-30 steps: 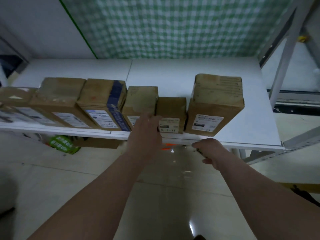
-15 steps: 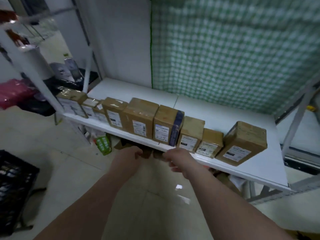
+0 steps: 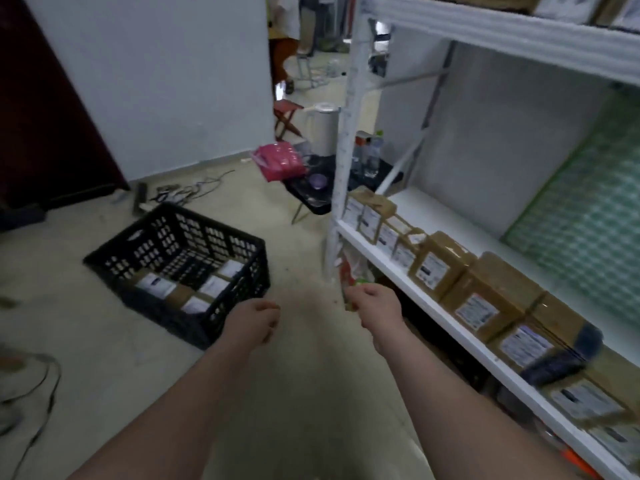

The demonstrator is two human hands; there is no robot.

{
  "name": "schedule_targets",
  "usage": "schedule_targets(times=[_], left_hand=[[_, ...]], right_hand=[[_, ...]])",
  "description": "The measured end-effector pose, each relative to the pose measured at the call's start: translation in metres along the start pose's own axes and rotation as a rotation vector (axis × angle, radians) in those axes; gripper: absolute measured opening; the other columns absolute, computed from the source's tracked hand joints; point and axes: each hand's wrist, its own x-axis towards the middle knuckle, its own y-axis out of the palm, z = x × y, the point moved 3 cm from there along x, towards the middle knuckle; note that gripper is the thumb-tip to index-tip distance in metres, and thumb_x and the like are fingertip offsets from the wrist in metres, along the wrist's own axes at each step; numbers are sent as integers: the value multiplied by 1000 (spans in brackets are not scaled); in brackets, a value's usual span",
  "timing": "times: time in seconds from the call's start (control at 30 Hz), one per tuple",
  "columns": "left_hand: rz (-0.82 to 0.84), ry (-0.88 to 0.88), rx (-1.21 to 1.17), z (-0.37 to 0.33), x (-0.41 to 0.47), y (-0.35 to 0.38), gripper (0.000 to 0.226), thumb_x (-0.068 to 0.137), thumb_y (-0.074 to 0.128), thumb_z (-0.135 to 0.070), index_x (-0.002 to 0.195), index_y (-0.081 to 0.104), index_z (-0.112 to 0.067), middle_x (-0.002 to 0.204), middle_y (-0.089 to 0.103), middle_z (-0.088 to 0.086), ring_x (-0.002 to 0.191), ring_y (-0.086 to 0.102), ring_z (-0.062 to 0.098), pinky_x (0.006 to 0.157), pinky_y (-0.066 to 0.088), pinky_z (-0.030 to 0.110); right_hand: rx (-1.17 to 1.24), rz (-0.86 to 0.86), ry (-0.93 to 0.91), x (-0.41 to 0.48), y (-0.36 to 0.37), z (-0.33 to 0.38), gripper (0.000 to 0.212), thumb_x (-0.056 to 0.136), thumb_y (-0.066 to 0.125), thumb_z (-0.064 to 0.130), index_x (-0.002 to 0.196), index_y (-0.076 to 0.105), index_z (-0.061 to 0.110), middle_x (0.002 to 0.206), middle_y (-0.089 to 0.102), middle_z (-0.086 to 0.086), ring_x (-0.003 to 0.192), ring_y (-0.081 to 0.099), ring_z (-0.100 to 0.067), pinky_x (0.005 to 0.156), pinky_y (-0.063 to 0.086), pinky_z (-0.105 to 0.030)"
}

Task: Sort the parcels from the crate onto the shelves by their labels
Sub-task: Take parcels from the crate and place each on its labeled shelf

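Hands: left hand [image 3: 254, 322] and right hand [image 3: 375, 306] loosely curled, empty
Parcels [image 3: 156, 285]: likely light, stiff cardboard; grip opposite sides

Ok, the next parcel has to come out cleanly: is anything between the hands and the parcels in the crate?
Nothing loose does. The left hand and right hand hang over bare floor beside the open-topped crate; the parcels lie label-up inside. Only the crate's near wall stands between, so reach over it.
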Motion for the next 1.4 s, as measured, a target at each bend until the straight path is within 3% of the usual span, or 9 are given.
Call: schedule_targets(times=[0.1,0.17,0.33,0.47,0.67,0.97,1.2,1.33,1.4], left_hand=[[-163,-166,-182,27,17,-51,10,89,62,-16,82,67,-11,64,49,9,56,44,22,53,40,28],[-250,-248,-291,40,26,-76,8,88,62,-14,80,63,-10,62,43,9,50,36,20,51,31,29],[-386,-300,-474,47,68,-122,9,89,60,-11,81,59,-8,57,34,6,41,26,16,48,20,25],[-452,-341,-597,40,108,-152,12,89,59,-7,78,58,-8,56,34,5,41,24,15,51,20,25],[-539,-427,-717,42,168,-187,9,91,57,-11,82,58,-9,68,46,7,54,37,17,57,40,28],[-560,-571,-776,89,231,-250,5,89,62,-13,86,60,-10,74,54,9,60,46,18,58,46,30],[-407,-585,-712,126,309,-332,9,91,57,-10,82,59,-8,74,52,10,61,45,18,58,42,29],[-340,-520,-645,152,362,-391,12,94,53,-13,84,58,-9,74,51,10,60,44,18,58,39,31],[-339,-483,-602,162,390,-417,7,94,53,-15,92,58,-10,76,52,7,63,46,18,62,40,32]], right_hand=[[-84,65,-47,17,51,15,19,90,64,18,89,74,1,79,64,-6,78,60,-19,81,48,-41],[-126,127,-59,35,83,20,21,91,62,21,92,74,4,78,60,2,81,56,-17,83,48,-41],[-219,275,-69,99,161,31,16,90,62,21,78,70,16,71,57,2,69,52,-16,62,39,-27],[-343,446,13,145,214,48,17,94,58,19,81,66,12,63,51,0,50,43,-12,46,32,-22],[-446,662,76,207,290,74,13,98,55,18,92,63,10,73,55,-4,50,42,-12,41,33,-20],[-562,736,210,236,386,65,13,99,53,17,91,62,14,78,57,-6,59,48,-15,52,40,-25],[-609,593,287,249,471,56,17,92,55,12,76,59,13,77,58,-8,65,52,-17,57,45,-26],[-710,532,297,249,540,56,15,93,55,20,100,67,14,96,65,-5,85,59,-19,76,54,-33],[-850,557,227,251,576,60,28,96,52,26,119,63,15,106,64,-2,85,52,-12,72,46,-25]])
